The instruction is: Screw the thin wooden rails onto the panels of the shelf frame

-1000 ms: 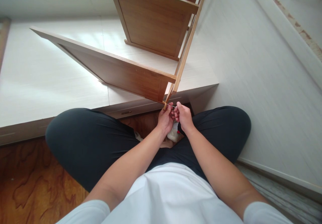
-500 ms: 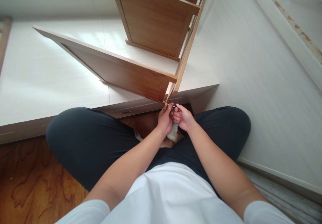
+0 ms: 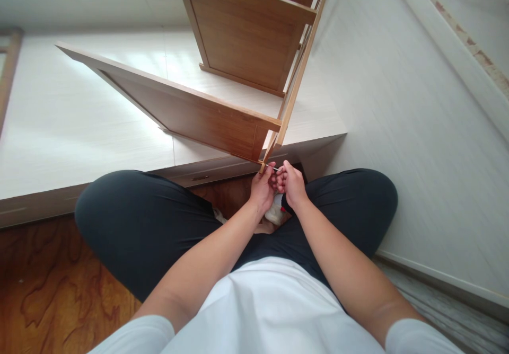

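**Both hands at the lower corner of the wooden rack**

The person sits cross-legged on the wood floor [image 3: 51,290], knees spread, facing a low white platform [image 3: 79,131]. A wooden rack [image 3: 214,115] leans on that platform, its shelves slanting up and away from the sitter, and its thin side rail [image 3: 296,73] runs down to a corner that hangs just past the platform's front edge.

Both hands meet right at that corner. The left hand [image 3: 262,189] is curled, thumb and fingertips pressed up against the bottom end of the rail; its grip is clenched on the corner of the rack as far as I can see. The right hand [image 3: 292,184] sits touching the left, just to its side and away from the platform's long run. Its fingers pinch a thin metal tool [image 3: 274,169], a slim dark rod that points across to the rail's end. What kind of tool it is I cannot tell; it is too small.

Below the hands, between the person's legs, lies something white with a spot of red [image 3: 276,212], mostly hidden by the wrists. To the rack's right, the pale wall [image 3: 397,121] rises straight beside the platform's end.
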### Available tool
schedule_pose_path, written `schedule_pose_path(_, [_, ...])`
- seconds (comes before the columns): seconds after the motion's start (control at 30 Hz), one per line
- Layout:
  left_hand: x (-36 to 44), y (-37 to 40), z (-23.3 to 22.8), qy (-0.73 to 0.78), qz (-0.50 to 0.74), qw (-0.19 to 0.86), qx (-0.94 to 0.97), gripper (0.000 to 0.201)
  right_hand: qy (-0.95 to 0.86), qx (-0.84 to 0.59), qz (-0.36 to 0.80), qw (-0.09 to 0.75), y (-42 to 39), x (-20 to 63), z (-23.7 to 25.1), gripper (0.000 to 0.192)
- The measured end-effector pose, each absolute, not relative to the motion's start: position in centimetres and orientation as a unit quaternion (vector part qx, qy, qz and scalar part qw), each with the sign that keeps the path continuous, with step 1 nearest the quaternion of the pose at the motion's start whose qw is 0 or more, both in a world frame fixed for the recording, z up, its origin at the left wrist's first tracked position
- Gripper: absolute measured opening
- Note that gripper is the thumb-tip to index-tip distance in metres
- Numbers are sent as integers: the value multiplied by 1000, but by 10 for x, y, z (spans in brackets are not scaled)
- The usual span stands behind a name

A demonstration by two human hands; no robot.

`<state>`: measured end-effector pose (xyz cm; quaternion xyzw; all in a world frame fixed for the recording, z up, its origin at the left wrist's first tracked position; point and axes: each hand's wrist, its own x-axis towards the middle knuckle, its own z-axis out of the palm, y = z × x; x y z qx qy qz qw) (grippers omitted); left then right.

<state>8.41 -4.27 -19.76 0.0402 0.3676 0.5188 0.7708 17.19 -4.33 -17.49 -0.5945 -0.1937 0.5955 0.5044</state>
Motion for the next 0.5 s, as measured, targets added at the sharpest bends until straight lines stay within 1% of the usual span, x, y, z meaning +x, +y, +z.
schedule_pose_path(0.2, [85, -44, -198, 353, 530, 771, 31, 37, -278, -603, 552, 504, -46, 171, -177, 40])
schedule_pose_path(0.5, [85, -42, -197, 359, 527, 769, 27, 34, -277, -599, 548, 515, -49, 171, -176, 34])
